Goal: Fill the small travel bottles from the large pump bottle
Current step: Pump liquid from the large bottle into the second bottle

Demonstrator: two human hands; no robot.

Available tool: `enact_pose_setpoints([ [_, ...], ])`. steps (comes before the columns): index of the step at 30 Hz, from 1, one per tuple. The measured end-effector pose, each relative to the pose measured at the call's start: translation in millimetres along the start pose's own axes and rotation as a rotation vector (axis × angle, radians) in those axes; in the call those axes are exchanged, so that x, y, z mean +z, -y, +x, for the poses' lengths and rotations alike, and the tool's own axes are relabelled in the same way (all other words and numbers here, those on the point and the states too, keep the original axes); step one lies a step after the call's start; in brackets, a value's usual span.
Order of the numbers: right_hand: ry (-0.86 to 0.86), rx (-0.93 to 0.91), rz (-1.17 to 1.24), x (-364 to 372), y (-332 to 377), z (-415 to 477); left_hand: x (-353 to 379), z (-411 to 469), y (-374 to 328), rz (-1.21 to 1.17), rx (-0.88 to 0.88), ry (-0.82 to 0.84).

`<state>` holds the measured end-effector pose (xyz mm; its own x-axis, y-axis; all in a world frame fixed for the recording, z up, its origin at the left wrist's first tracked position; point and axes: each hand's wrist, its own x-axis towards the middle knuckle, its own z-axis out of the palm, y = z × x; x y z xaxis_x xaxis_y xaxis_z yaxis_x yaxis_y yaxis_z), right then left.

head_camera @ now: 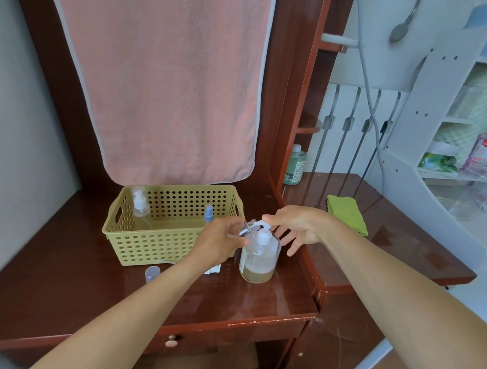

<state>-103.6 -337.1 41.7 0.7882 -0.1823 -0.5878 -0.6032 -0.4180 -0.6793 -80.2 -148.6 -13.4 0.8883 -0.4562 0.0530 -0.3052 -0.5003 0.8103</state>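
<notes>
1. Reddish-brown wooden desk (65,282) with a glossy top, carrying the basket and bottles.
2. Pink towel (163,83), hanging behind the desk, its lower edge just above the basket.
3. Olive-yellow perforated basket (161,245), at the desk's rear. Inside stand a clear pump bottle (139,207) at left and a blue-capped spray bottle (209,214) at right.
4. Large pump bottle (258,260), upright just right of the basket, holding yellowish liquid under foam near its base.
5. Green cloth (347,214), flat on the adjoining surface to the right.
6. Left hand (220,239), fingers curled round the small travel bottle (247,229), which is tilted with its open neck at the pump nozzle.
7. Right hand (296,228), one digit on the pump head, the remaining fingers spread straight.
8. Translucent cap (152,273), on the desk beside the left forearm.
</notes>
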Motion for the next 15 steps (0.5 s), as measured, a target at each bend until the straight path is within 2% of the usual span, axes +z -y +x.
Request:
enact_pose_setpoints([
  [7, -0.046, 0.005, -0.021, 13, -2, 7, -1, -1, 2, -0.007, 0.004, 0.009],
  [15, -0.020, 0.009, -0.011, 2, 4, -2, 0, 0, 0, -0.004, -0.005, -0.002],
])
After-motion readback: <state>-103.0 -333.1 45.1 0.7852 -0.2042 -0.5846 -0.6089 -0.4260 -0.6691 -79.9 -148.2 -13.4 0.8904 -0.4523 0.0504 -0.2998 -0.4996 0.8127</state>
